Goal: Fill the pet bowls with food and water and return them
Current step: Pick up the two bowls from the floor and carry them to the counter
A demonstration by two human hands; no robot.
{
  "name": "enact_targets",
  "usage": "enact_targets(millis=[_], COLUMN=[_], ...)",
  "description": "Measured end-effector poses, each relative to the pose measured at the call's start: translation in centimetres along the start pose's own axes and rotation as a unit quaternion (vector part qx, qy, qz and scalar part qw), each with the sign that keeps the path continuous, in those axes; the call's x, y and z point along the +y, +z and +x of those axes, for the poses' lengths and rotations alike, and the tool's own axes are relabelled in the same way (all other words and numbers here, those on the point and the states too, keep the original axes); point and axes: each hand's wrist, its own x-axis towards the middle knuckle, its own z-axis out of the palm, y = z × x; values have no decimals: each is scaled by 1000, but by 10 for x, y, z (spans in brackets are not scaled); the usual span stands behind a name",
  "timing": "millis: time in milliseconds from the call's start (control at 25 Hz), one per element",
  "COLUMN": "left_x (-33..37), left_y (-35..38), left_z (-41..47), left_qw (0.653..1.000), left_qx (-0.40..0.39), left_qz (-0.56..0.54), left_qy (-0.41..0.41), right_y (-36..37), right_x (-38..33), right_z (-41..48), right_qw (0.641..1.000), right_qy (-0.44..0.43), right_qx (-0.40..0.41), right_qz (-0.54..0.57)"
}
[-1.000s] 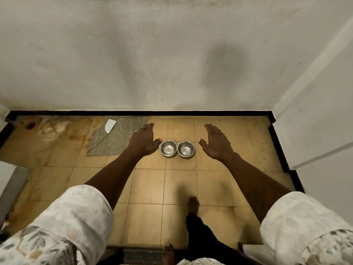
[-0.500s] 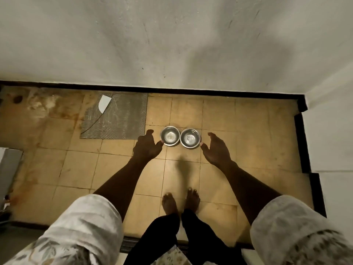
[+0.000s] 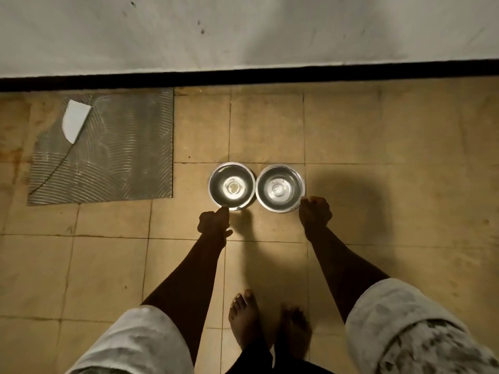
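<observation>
Two round steel bowls stand side by side on the tan floor tiles, their rims touching. The left bowl (image 3: 231, 186) and the right bowl (image 3: 279, 188) both look empty and shiny inside. My left hand (image 3: 214, 224) is at the near rim of the left bowl, fingers curled onto its edge. Over at the near right rim of the right bowl, my right hand (image 3: 314, 213) has its fingers closed on that edge. Both bowls rest on the floor.
A white wall with a black skirting strip (image 3: 243, 76) runs across just beyond the bowls. A bare grey patch of ridged tile adhesive (image 3: 108, 152) with a white shard (image 3: 75, 120) lies to the left. My bare feet (image 3: 244, 319) stand on the tiles behind the bowls.
The view has dropped closer to the floor. Both hands moved from open beside the bowls onto their near rims and curled shut on them.
</observation>
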Motion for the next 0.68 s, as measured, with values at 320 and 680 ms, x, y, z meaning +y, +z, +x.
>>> enact_targets(millis=[320,680], left_x=[-43,-15], left_y=[55,17], left_z=[136,68], left_qw=[989,994], left_qx=[-83,-47], left_qz=[-109,-95], left_qy=[-48,-4], right_y=[94,40], right_x=[75,47], right_z=[95,35], right_qw=[993,979], right_qy=[69,72], right_qx=[-30,-80], right_qz=[86,172])
